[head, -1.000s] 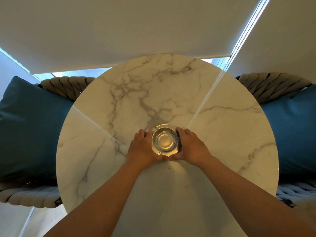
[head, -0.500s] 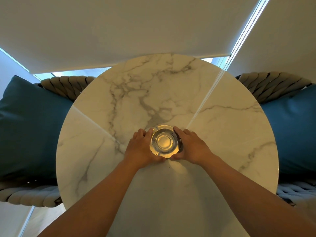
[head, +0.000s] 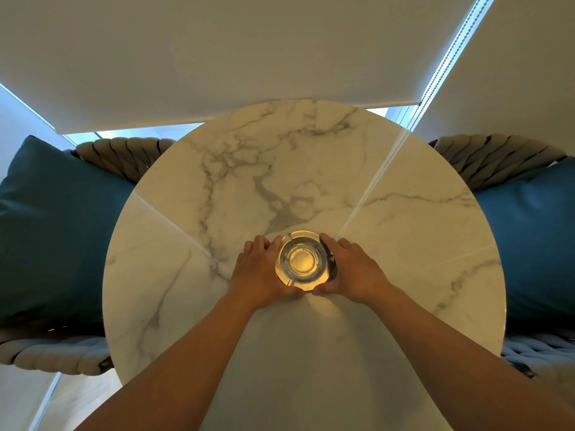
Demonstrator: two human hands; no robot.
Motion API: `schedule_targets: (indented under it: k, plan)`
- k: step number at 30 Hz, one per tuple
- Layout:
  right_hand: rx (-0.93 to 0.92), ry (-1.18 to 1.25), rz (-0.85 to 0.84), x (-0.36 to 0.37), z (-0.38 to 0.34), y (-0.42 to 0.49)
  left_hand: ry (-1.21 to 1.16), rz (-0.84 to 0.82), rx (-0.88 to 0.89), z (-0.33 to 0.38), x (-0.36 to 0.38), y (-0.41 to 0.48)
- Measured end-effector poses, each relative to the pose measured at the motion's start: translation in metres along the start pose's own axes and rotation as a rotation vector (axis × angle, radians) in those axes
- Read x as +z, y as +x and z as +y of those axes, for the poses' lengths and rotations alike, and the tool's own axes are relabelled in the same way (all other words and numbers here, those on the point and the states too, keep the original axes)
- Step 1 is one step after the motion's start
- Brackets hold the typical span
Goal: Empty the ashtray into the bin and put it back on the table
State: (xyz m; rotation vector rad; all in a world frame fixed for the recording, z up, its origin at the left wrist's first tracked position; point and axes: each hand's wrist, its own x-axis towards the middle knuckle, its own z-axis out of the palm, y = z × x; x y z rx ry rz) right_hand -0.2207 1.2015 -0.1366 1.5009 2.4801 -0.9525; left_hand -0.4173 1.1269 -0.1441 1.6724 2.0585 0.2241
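A round clear glass ashtray [head: 301,260] sits near the middle of a round white marble table [head: 389,244]. Its bowl looks empty and glows yellow from the light. My left hand [head: 261,273] cups its left side and my right hand [head: 353,270] cups its right side, thumbs nearly meeting at the near rim. Both hands grip the ashtray. No bin is in view.
Woven rope chairs with teal cushions stand on both sides, the left cushion [head: 59,234] and the right cushion [head: 529,244]. White roller blinds [head: 249,51] hang behind the table, with a bead chain [head: 448,54] at the right.
The ashtray and both hands have shifted very slightly toward me and levelled out; the grip is the same.
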Motion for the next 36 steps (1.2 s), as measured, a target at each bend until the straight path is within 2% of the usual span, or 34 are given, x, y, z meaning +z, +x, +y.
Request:
schedule_targets:
  k: [24, 36]
  plan:
    - [-0.011, -0.015, -0.009, 0.001, -0.006, -0.002, -0.007, -0.003, 0.004, -0.003, 0.000, -0.001]
    - [0.031, -0.017, -0.036, 0.000, -0.002, -0.006, -0.031, -0.035, -0.080, -0.012, -0.005, -0.013]
